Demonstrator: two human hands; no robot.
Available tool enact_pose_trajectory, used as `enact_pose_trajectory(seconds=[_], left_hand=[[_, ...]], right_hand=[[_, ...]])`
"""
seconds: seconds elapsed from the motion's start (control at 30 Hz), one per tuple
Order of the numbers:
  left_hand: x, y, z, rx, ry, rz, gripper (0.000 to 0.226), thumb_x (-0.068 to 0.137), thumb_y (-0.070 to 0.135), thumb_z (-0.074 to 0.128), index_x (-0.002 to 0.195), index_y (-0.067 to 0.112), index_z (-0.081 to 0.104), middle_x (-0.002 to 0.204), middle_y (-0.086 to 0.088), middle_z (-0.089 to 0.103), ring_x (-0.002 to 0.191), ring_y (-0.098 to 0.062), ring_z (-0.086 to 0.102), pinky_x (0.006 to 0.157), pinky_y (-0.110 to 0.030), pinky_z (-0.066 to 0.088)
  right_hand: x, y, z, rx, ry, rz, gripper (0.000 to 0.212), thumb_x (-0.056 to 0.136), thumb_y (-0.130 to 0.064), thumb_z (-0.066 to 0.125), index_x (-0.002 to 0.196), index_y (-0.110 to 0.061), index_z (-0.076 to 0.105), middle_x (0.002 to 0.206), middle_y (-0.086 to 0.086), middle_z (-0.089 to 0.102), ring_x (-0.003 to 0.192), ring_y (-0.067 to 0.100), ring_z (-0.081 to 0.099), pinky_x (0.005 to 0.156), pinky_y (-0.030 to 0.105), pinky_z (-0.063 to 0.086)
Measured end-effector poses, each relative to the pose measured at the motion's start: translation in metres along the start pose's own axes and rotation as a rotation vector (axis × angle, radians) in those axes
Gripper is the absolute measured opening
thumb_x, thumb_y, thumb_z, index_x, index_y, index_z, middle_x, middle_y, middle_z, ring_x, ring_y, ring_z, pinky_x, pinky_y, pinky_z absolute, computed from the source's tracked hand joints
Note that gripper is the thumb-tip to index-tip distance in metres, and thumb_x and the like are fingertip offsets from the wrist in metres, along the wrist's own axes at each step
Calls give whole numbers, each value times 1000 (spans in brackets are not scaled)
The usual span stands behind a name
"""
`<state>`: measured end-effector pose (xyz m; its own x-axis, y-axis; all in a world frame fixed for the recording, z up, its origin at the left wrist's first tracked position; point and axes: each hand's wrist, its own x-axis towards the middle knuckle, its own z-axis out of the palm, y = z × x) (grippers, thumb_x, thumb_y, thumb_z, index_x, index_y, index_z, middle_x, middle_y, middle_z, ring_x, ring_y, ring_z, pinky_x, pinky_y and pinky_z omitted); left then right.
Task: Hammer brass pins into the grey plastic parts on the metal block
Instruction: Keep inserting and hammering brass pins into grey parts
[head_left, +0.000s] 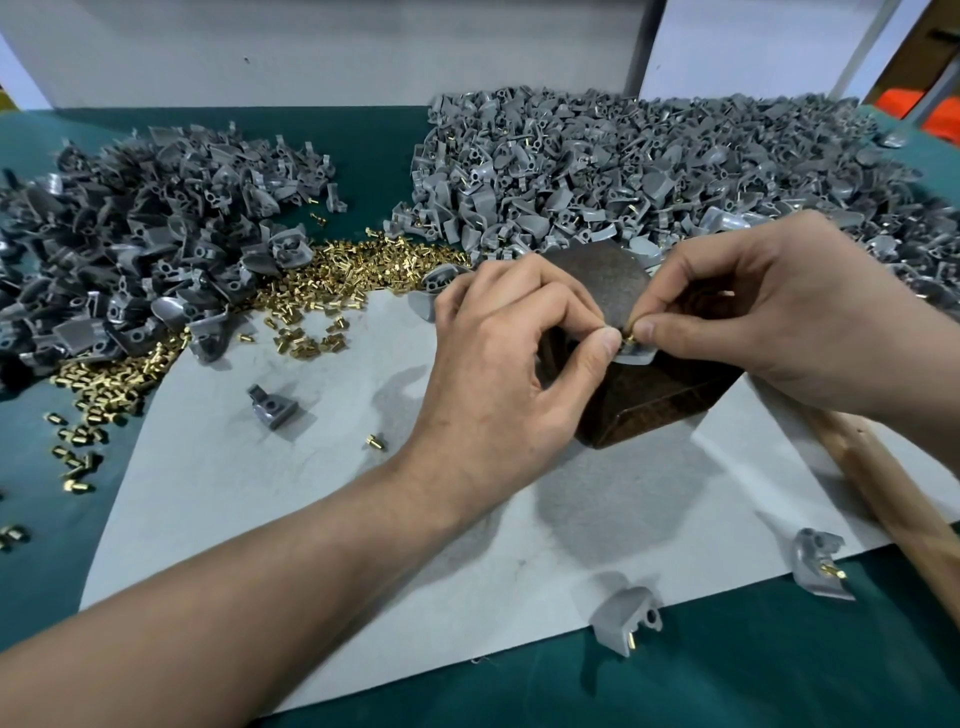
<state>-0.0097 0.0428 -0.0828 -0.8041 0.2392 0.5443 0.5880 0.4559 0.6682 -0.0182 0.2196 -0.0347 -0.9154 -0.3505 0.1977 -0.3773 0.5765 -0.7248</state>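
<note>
A dark rusty metal block (654, 400) stands on a grey felt sheet (311, 499) at the centre right. On its top lies a grey plastic part (635, 355). My left hand (498, 374) pinches that part with thumb and fingers. My right hand (769, 322) pinches a small brass pin (629, 332) and holds it upright at the part. A wooden hammer handle (893, 493) lies on the table under my right forearm; its head is hidden.
Heaps of grey plastic parts lie at back left (130, 249) and back right (649, 166). Loose brass pins (332, 275) spread between them. Single grey parts lie on the felt (272, 408), (626, 618), (821, 566). Green cloth (727, 675) covers the table.
</note>
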Motion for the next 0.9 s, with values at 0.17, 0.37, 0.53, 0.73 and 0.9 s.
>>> enact_pose_trajectory(seconds=[0.17,0.37,0.53,0.73,0.9], left_hand=[[0,-1,1,16,6,21,16,85,23,63,77,9,67,90,8,61,96,-11,53,97,-47,35],[0,-2,2,28,17,34,16,84,23,63,76,10,67,89,8,61,95,-11,54,97,-47,35],[0,-1,2,34,17,32,16,85,23,62,76,10,67,89,8,60,95,-10,52,98,-47,34],[0,0,0,33,6,20,17,85,25,62,76,11,66,89,8,60,96,-10,52,99,-47,33],[0,1,0,28,4,15,16,85,24,62,76,11,67,88,9,60,94,-10,53,99,-49,33]], right_hand=[[0,0,0,21,0,18,6,71,-20,73,65,-21,71,57,-3,65,49,-1,53,51,10,44],[0,-1,0,13,-4,18,7,71,-19,73,65,-22,70,54,-6,64,48,-2,51,49,8,42],[0,-2,0,13,-3,27,6,69,-21,73,65,-21,70,55,-4,65,48,-1,54,48,11,45],[0,-3,2,79,10,78,7,68,-19,74,65,-13,71,58,8,66,51,12,58,50,25,50],[-2,-5,4,118,25,101,7,71,-9,74,65,-8,70,59,14,66,51,18,59,50,31,53]])
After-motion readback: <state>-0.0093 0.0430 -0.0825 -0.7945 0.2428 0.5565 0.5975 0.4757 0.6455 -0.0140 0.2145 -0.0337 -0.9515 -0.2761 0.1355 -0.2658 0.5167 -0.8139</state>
